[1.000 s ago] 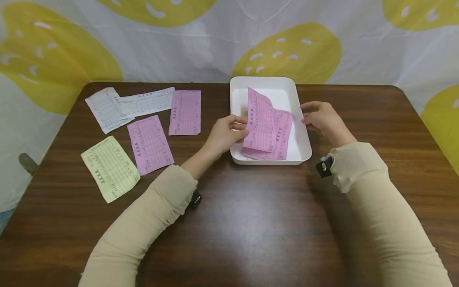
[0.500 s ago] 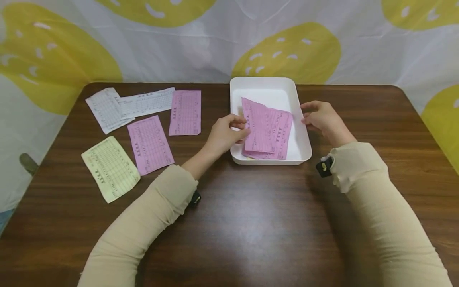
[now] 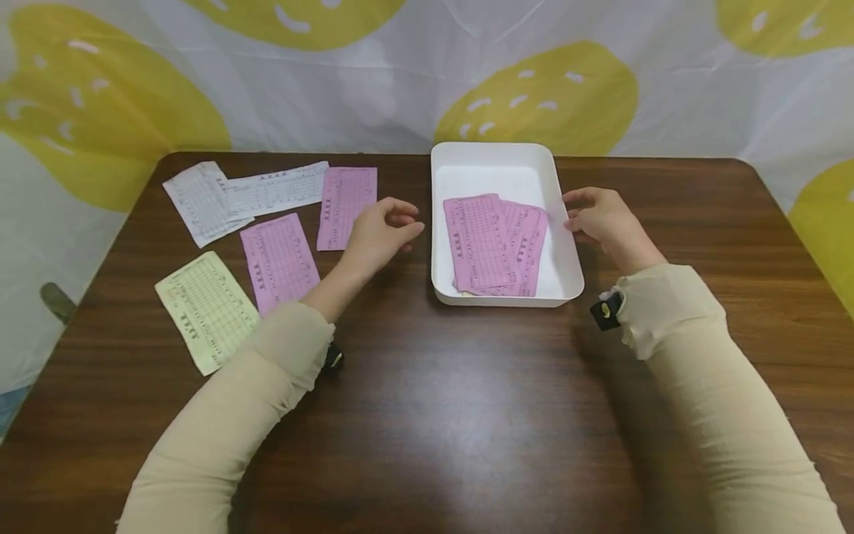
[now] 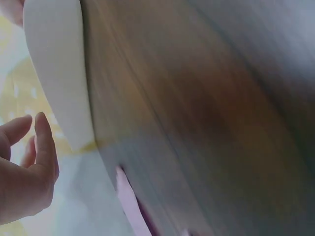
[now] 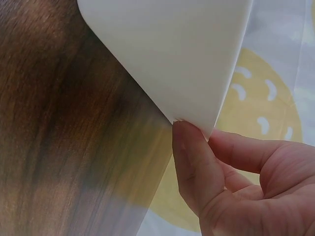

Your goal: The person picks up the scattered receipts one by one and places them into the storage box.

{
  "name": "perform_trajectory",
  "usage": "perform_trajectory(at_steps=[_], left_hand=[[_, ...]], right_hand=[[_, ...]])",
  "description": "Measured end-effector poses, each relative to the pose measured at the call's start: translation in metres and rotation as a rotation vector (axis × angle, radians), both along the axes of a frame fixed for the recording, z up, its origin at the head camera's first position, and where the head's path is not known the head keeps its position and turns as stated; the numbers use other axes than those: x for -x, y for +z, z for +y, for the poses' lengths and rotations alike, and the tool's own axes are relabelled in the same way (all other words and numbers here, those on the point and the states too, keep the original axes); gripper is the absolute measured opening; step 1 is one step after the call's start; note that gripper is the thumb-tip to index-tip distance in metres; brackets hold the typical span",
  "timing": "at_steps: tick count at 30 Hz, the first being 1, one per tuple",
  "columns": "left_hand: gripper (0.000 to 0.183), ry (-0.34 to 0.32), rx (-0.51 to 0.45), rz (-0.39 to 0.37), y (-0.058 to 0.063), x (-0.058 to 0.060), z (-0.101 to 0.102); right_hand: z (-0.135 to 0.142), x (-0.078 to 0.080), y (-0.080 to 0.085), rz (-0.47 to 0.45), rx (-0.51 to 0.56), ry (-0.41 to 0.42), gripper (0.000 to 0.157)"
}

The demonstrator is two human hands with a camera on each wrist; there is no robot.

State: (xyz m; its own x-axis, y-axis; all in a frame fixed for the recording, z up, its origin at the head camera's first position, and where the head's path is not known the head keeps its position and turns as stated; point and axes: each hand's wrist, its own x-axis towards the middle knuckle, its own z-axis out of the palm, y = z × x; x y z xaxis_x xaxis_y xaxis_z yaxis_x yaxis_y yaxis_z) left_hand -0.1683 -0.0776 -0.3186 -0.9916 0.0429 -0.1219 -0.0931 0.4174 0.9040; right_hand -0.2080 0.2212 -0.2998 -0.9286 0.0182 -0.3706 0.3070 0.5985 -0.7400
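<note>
In the head view my left hand (image 3: 383, 231) is in the air left of the white plastic tray (image 3: 574, 289), with nothing between its loosely bent fingers. The left wrist view shows the same empty hand (image 4: 29, 169), apart from the tray wall (image 4: 59, 69). My right hand (image 3: 603, 222) holds the tray's right side at the rim; the right wrist view has its fingertips (image 5: 183, 129) against the outer wall. Inside the tray lie overlapping pink printed slips (image 3: 480, 245), a trace of yellow paper showing beneath. Nearest my left hand is a pink slip (image 3: 343, 196), partly hidden by it.
Left on the brown wooden table (image 3: 427, 415) lie another pink slip (image 3: 280, 256), a yellow-green slip (image 3: 210, 311) and two overlapping white slips (image 3: 200, 204). My left sleeve covers some paper corners. A lemon-print curtain (image 3: 373, 81) hangs behind the table.
My left hand has let go of a pink slip, which now lies flat on the others in the tray, and has moved left out of it. My right hand stays at the tray's side.
</note>
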Motion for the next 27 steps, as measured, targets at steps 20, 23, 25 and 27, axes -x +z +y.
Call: perform_trajectory(at_steps=[20,23,25,27], left_hand=[[0.034,0.127,0.256,0.079,-0.001,0.011,-0.079],[0.035,0.145,0.302,0.088,-0.002,0.011,-0.082],[0.036,0.153,0.311,0.078,-0.003,0.011,-0.085],[0.037,0.158,0.323,0.058,-0.005,0.011,-0.087]], right_hand=[[-0.001,-0.002,0.003,-0.021,-0.013,-0.005,0.053],[-0.002,-0.002,0.002,-0.026,-0.010,-0.010,0.053],[-0.002,-0.002,0.002,-0.026,-0.007,-0.011,0.053],[-0.002,-0.002,0.002,-0.023,-0.001,-0.012,0.053]])
